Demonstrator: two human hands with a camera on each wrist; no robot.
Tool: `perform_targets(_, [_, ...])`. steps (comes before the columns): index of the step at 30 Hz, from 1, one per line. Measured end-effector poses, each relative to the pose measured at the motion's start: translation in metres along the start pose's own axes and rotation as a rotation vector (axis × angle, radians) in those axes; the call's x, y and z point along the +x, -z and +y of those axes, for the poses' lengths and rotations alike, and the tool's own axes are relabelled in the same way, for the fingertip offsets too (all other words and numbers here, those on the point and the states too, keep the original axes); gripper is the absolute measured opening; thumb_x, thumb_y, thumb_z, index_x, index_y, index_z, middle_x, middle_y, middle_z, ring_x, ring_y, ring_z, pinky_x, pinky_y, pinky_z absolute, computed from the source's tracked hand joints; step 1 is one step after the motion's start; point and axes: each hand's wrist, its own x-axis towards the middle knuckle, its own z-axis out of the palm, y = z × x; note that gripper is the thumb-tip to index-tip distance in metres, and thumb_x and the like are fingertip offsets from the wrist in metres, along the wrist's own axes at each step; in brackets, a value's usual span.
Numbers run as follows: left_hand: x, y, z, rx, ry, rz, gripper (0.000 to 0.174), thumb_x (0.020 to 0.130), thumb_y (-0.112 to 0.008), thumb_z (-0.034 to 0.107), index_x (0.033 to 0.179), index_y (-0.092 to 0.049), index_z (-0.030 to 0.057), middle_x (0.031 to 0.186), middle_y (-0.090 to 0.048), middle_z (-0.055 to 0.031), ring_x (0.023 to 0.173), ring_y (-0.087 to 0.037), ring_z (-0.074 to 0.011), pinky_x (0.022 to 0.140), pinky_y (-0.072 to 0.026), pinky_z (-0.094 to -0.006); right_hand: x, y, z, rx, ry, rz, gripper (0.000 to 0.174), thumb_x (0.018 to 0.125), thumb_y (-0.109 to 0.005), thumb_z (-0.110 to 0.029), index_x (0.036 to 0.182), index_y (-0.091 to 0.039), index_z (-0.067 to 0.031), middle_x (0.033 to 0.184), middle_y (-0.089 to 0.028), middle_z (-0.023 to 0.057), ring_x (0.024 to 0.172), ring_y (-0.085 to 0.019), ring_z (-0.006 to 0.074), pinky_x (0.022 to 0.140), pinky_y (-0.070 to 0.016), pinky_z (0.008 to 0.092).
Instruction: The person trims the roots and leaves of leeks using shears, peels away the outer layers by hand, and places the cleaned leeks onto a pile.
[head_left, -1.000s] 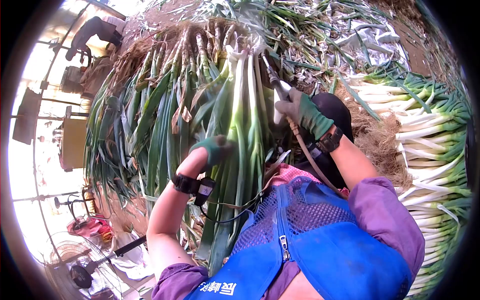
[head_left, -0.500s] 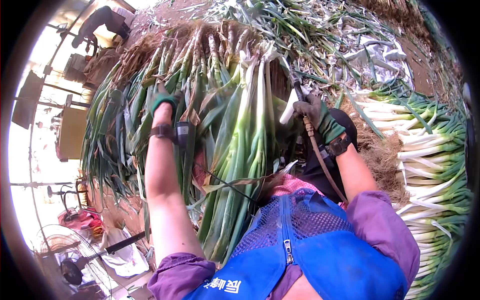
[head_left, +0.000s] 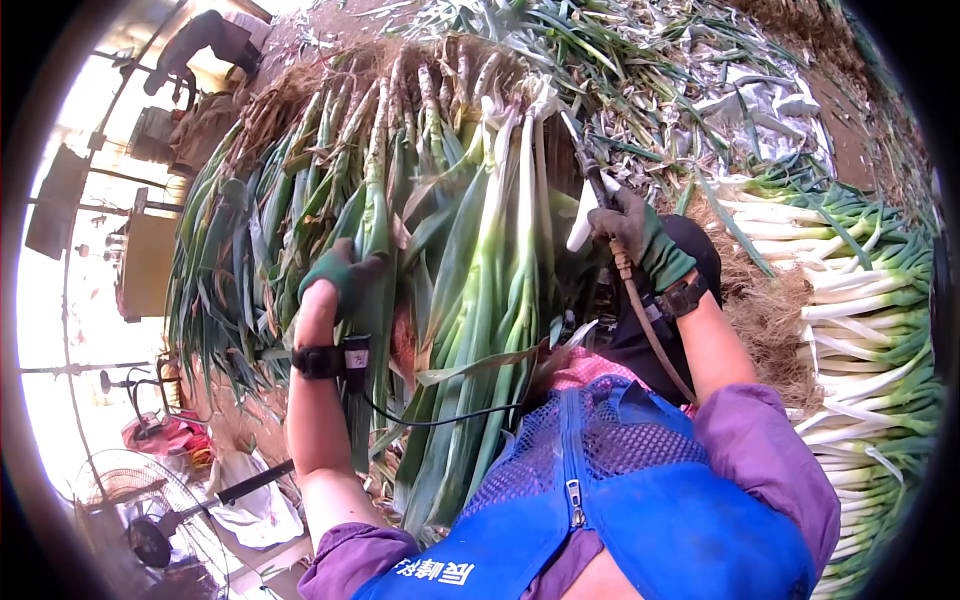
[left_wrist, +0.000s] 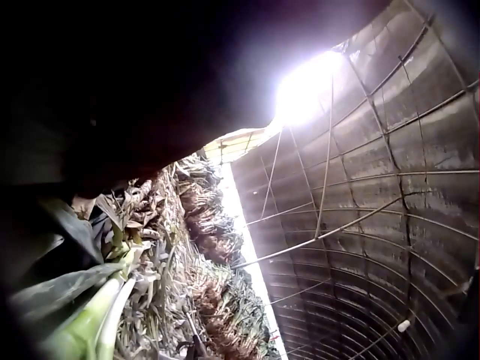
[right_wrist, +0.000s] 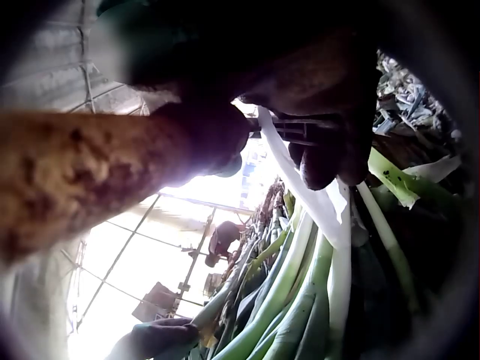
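In the head view my gloved left hand [head_left: 345, 280] grips an unpeeled leek [head_left: 376, 205] by its green part, roots pointing away from me. My gloved right hand [head_left: 640, 235] holds an air gun [head_left: 592, 172] with a brown hose [head_left: 640, 305] running back toward my body. White-stemmed leeks [head_left: 495, 210] lie between the two hands. The right wrist view shows dark fingers [right_wrist: 319, 161] around the tool, above pale stems [right_wrist: 337, 262]. Darkness covers the left hand in the left wrist view, beside a leek [left_wrist: 90, 322].
Unpeeled leeks [head_left: 230, 240] are heaped at the left. Cleaned leeks [head_left: 860, 300] lie stacked at the right, roots inward. Leaf scraps [head_left: 620, 60] cover the ground ahead. A fan [head_left: 150, 540] stands lower left; another person [head_left: 205, 50] bends at the upper left.
My left hand moved from the white-stemmed leeks to the heap at the left, then back toward me, now with a leek in it. The right hand keeps its hold on the air gun.
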Motion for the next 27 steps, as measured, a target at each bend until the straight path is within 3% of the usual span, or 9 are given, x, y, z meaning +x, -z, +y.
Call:
perform_targets(3, [-0.027,0.021,0.02,-0.09,0.054,-0.061,0.05,0.083,-0.067,0.051,0.087,-0.071,0.0012,0.076,-0.067,-0.0089,0.073,-0.062,-0.0184,0.069,-0.0481,-0.0354,0.011,0.006,0.014,-0.063,-0.034,-0.003,0.056,0.082,-0.062,-0.019,0.132,-0.049,0.0031,0.071,-0.057,0.0036,0.058,-0.051,0.011,0.054,-0.0439,0.0267])
perform_targets(5, [0.008,0.015,0.0,-0.243,0.052,0.119,0.052,0.081,-0.069,0.049,0.1,-0.069,0.0002,0.084,-0.069,-0.0129,0.076,-0.063,-0.0219,0.073,-0.0487,-0.0364,0.0,-0.005,-0.029,-0.108,-0.33,0.057,0.044,0.082,-0.062,-0.017,0.12,-0.053,0.0031,0.065,-0.055,0.0036,0.049,-0.047,0.0109,0.045,-0.0416,0.0271])
perform_targets(8, [0.053,-0.004,0.001,-0.103,-0.156,0.399,0.065,0.078,-0.071,0.045,0.124,-0.059,0.0008,0.115,-0.065,-0.0234,0.104,-0.064,-0.0348,0.088,-0.0497,-0.0417,0.013,0.001,-0.015,0.06,-0.235,0.118,0.037,0.08,-0.064,-0.017,0.11,-0.056,0.0018,0.062,-0.053,0.0037,0.045,-0.047,0.0124,0.039,-0.0402,0.0292])
perform_targets(11, [0.028,-0.005,0.067,-0.011,0.056,0.254,0.085,0.07,-0.081,0.046,0.131,-0.05,-0.0042,0.115,-0.066,-0.0222,0.105,-0.064,-0.0331,0.09,-0.0506,-0.0389,0.02,0.009,-0.003,0.019,-0.213,0.122,0.039,0.078,-0.068,-0.022,0.106,-0.06,0.0032,0.068,-0.058,0.0056,0.052,-0.052,0.0147,0.045,-0.0446,0.0307])
perform_targets(13, [0.035,-0.03,0.041,-0.883,-0.003,-0.026,0.058,0.076,-0.078,0.037,0.115,-0.056,-0.0011,0.099,-0.068,-0.0209,0.08,-0.068,-0.0334,0.073,-0.0559,-0.0417,0.02,0.011,0.0,-0.05,-0.256,0.118,0.045,0.075,-0.071,-0.028,0.105,-0.061,0.0048,0.074,-0.061,0.0071,0.06,-0.056,0.0153,0.053,-0.0475,0.0306])
perform_targets(16, [0.031,-0.04,0.012,-1.623,-0.155,-0.276,0.043,0.084,-0.059,0.039,0.106,-0.06,0.0025,0.087,-0.066,-0.0215,0.071,-0.066,-0.0325,0.065,-0.0549,-0.0404,0.025,0.015,0.01,-0.142,-0.226,0.139,0.051,0.073,-0.071,-0.032,0.107,-0.062,0.005,0.079,-0.063,0.0091,0.067,-0.058,0.0159,0.061,-0.0496,0.0308])
perform_targets(19, [0.018,-0.001,0.029,-0.655,-0.331,0.016,0.027,0.081,-0.067,0.026,0.096,-0.064,0.0037,0.078,-0.064,-0.0141,0.062,-0.063,-0.0271,0.053,-0.0506,-0.0382,0.024,0.017,0.009,-0.157,-0.216,0.131,0.051,0.073,-0.07,-0.032,0.107,-0.062,0.0045,0.08,-0.064,0.0094,0.068,-0.059,0.0162,0.062,-0.0499,0.0309])
perform_targets(21, [-0.021,0.024,0.078,-0.764,0.11,0.064,0.025,0.081,-0.07,0.021,0.095,-0.064,0.0012,0.078,-0.063,-0.0097,0.063,-0.062,-0.0238,0.054,-0.0501,-0.0362,0.022,0.016,0.007,-0.217,-0.204,0.12,0.051,0.073,-0.069,-0.034,0.105,-0.063,0.0046,0.08,-0.063,0.0097,0.068,-0.059,0.0163,0.063,-0.05,0.0307])
perform_targets(27, [-0.046,0.028,0.098,-0.834,-0.077,0.03,0.037,0.083,-0.07,0.026,0.11,-0.062,0.0017,0.083,-0.061,-0.0044,0.068,-0.057,-0.0141,0.06,-0.0476,-0.0301,0.026,0.012,0.016,-0.309,-0.187,0.096,0.054,0.075,-0.066,-0.042,0.101,-0.064,0.0058,0.078,-0.064,0.0119,0.07,-0.06,0.0171,0.065,-0.0504,0.0303])
